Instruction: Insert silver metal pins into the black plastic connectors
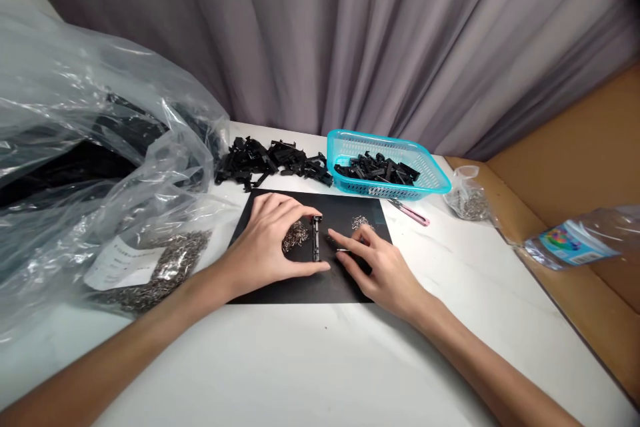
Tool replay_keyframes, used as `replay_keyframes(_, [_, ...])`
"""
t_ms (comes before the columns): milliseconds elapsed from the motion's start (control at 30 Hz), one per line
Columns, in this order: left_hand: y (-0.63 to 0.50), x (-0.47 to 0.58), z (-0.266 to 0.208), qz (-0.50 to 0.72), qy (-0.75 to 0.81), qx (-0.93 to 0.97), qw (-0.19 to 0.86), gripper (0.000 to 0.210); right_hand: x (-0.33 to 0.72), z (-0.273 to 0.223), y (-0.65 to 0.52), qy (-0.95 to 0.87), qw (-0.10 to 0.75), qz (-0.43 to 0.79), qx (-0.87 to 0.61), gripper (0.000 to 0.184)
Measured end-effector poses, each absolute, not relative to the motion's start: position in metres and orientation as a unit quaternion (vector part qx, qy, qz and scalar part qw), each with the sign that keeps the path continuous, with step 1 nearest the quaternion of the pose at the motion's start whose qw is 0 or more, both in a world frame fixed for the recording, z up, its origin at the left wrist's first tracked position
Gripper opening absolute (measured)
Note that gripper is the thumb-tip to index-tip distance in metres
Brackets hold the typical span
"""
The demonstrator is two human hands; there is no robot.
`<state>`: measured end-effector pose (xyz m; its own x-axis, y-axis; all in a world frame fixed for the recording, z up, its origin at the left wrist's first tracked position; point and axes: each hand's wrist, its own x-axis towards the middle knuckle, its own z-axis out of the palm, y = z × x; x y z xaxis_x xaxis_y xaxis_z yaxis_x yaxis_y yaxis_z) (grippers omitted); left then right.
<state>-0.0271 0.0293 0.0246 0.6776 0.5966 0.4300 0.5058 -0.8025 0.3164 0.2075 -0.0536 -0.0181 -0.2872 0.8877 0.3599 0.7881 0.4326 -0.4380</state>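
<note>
Over a black mat (300, 290), my left hand (270, 240) grips a narrow black plastic part (316, 239) by its two ends, between thumb and fingers. My right hand (377, 263) is just to the right of that part, with a small thin metal piece (343, 251) at its fingertips. Its exact shape is too small to make out. Behind my left fingers lies a pile of small metal pieces (295, 236), partly hidden. A smaller pile of shiny metal pieces (361, 221) sits beyond my right hand.
Black plastic parts (265, 161) are heaped behind the mat. A turquoise basket (435, 180) holds more of them. A pink-handled cutter (410, 212) lies beside it. Bags of metal pieces (170, 260) stand left and right (470, 200). A plastic bottle (575, 240) rests at far right.
</note>
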Motion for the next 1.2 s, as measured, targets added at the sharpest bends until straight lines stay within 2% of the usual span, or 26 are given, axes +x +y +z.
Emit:
replay_keyframes(167, [0.03,-0.027,0.023,0.247,0.302,0.914,0.116,0.063,0.202,-0.018,-0.054,-0.821,0.218,0.034,-0.526,0.043])
replay_keyframes(233, [0.029,-0.026,0.021,0.24,0.302,0.914,0.128,0.063,0.201,-0.018,-0.054,-0.821,0.235,0.03,-0.519,0.04])
replay_keyframes(367, [0.028,-0.025,0.018,0.24,0.304,0.909,0.154,0.064,0.204,-0.019,-0.053,-0.805,0.292,0.023,-0.517,0.016])
replay_keyframes(600, [0.027,-0.025,0.018,0.233,0.308,0.905,0.178,0.068,0.214,-0.019,-0.049,-0.779,0.338,0.037,-0.527,0.009])
replay_keyframes(933, [0.024,-0.027,0.022,0.255,0.241,0.931,0.098,0.062,0.213,-0.021,-0.047,-0.784,0.363,0.046,-0.501,0.011])
replay_keyframes(1200, [0.023,-0.027,0.014,0.296,0.204,0.933,0.028,0.048,0.213,-0.022,-0.046,-0.793,0.367,0.05,-0.483,0.017])
